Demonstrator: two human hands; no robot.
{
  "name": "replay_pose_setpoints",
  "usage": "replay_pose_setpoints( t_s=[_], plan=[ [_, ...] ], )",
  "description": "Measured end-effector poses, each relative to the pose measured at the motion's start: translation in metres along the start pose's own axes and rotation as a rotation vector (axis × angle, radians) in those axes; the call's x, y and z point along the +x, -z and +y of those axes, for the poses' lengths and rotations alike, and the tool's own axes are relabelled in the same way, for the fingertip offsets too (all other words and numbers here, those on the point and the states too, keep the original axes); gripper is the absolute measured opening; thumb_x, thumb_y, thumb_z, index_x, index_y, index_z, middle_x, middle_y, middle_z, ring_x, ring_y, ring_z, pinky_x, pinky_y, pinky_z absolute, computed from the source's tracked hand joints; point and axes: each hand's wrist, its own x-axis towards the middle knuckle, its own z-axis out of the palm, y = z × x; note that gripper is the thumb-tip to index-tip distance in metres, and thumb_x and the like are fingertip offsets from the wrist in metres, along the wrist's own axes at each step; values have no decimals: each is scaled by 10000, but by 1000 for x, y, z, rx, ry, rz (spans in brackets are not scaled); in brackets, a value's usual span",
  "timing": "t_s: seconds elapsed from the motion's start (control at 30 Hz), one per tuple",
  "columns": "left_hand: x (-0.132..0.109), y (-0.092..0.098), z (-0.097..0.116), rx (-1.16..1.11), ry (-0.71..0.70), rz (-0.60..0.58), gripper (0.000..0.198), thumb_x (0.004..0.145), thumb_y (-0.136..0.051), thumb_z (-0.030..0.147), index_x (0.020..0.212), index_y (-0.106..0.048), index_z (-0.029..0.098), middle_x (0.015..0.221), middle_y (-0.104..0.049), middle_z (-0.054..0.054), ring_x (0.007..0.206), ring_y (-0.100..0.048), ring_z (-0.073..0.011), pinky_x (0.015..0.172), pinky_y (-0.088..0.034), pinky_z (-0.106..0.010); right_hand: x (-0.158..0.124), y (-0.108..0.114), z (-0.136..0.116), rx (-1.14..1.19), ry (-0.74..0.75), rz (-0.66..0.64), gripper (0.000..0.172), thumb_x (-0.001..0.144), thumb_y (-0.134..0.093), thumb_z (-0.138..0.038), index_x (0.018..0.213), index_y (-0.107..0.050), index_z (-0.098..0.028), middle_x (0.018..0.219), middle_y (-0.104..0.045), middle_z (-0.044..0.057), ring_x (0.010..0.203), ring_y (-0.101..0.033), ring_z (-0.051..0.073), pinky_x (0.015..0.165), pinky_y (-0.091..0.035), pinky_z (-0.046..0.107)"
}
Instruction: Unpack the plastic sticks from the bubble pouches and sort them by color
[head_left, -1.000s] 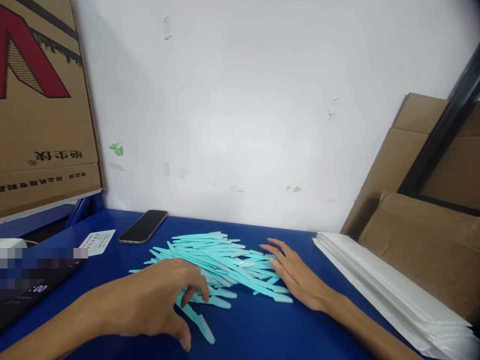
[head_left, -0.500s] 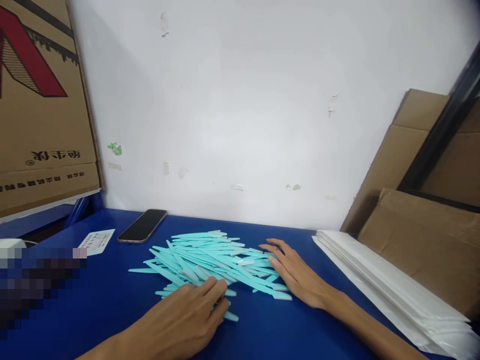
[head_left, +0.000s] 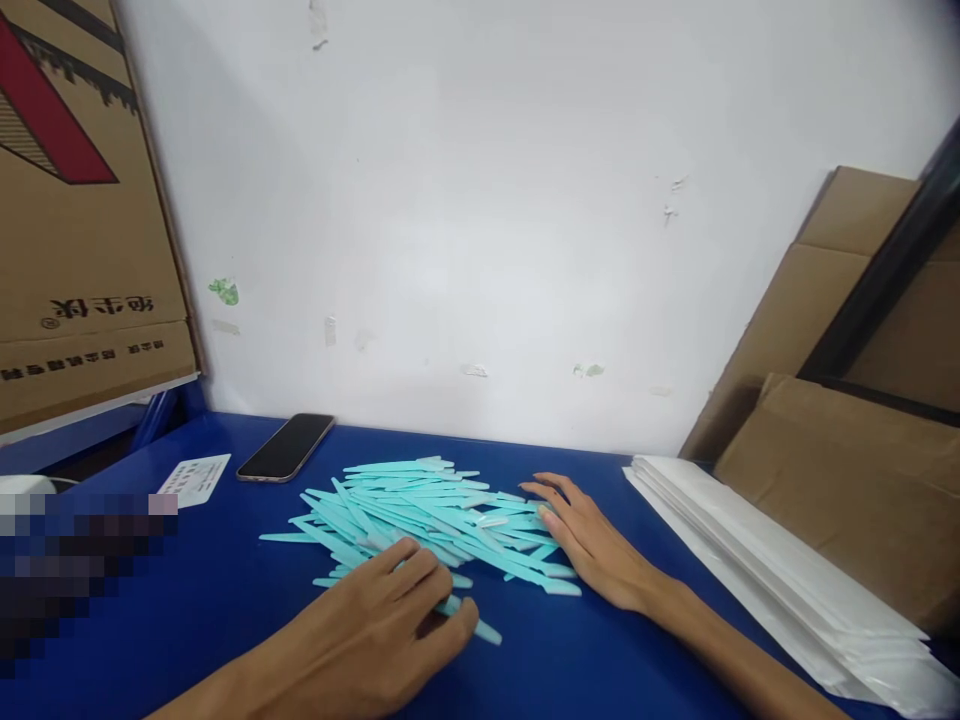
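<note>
A loose heap of thin turquoise plastic sticks [head_left: 427, 510] lies on the blue table [head_left: 225, 600]. My left hand [head_left: 390, 620] rests flat on the heap's near edge, fingers stretched out over a few sticks. My right hand [head_left: 592, 545] lies flat against the heap's right side, fingers spread and touching the stick ends. Neither hand grips anything.
A dark phone [head_left: 286, 447] and a white card [head_left: 193, 479] lie at the back left. A stack of white sleeves [head_left: 757, 570] sits at the right, beside leaning cardboard [head_left: 847, 480]. A large carton [head_left: 75, 230] stands at the left against the white wall.
My left hand moved from the left of the heap, where it was curled, to its near edge and flattened out on the sticks. My right hand stayed put.
</note>
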Motion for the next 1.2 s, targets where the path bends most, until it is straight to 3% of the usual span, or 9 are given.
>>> replay_pose_setpoints(
  t_s=[0.23,0.4,0.57,0.8,1.0,1.2],
  plan=[
    [-9,-7,-3,-94,170,-159,294,1032,-353,60,1225,-536,184,928,-678,-40,714,-652,-197,547,-455,-296,-1,1,0,-5,-5,5,490,1090,-236,-557,1533,-384,-409,1612,-328,29,1474,-356,269,1225,-321,523],
    [-9,-11,-3,-176,247,-143,258,1104,-295,177,1207,-529,212,950,-681,-24,701,-665,-177,557,-452,-292,-2,5,-4,-110,94,90,451,1092,-323,-498,1527,-385,-397,1607,-346,60,1486,-335,307,1180,-365,593],
    [-9,-8,-2,-197,274,-136,274,1097,-299,183,1213,-545,222,982,-681,-33,712,-671,-176,584,-467,-293,-5,7,-17,-226,300,211,237,1077,-421,-367,1236,-557,-256,1471,-480,136,1391,-450,306,1144,-396,603],
    [-10,-9,0,-222,309,-139,280,1108,-288,210,1235,-537,232,1007,-699,-37,744,-696,-183,606,-492,-298,-5,2,-26,-313,510,258,80,1041,-482,-273,993,-499,-211,1267,-574,143,1263,-542,271,1168,-349,592],
    [-9,-10,2,-186,298,-24,284,1129,-295,261,1269,-540,237,980,-733,-25,690,-709,-158,585,-476,-281,-6,2,-29,-257,522,304,80,1029,-479,-208,1066,-550,-205,1206,-592,120,1196,-567,251,1151,-346,581],
    [-12,-11,5,-194,329,-31,323,1135,-264,291,1247,-562,235,1003,-740,-29,666,-704,-148,581,-480,-276,-11,0,-44,-94,523,439,153,1001,-526,-185,1138,-581,-226,1097,-662,75,1075,-633,219,1115,-397,515]
  ],
)
